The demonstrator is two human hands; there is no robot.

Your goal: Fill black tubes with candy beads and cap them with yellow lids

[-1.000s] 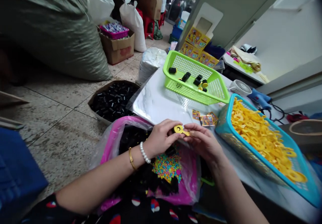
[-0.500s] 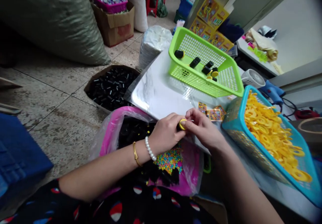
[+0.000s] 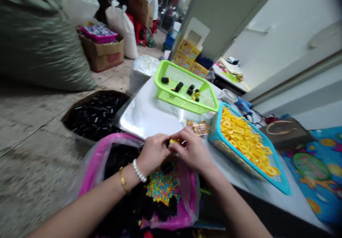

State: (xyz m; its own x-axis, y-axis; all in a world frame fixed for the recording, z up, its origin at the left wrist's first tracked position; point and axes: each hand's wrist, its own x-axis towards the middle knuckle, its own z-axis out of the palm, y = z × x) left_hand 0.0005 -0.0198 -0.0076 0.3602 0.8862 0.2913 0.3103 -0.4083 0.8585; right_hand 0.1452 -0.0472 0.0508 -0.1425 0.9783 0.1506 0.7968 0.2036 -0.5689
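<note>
My left hand, with a pearl bracelet and a gold bangle at its wrist, is closed around a small black tube, mostly hidden by the fingers. At the tube's end is a yellow cap, pinched by my right hand. Both hands meet above a pink tub lined with clear plastic. Inside the tub lie black pieces and a heap of small multicoloured candy-like beads. To the right, a blue basket is full of yellow plastic rings.
A green basket with several black-and-yellow tubes stands on the white table. Small printed packets lie near my right hand. A container of black tubes sits on the floor at left. A person is in the background.
The view has swung upward and to the right. My hands have stayed together on the tube and cap; the yellow end has turned from facing me to facing sideways.
</note>
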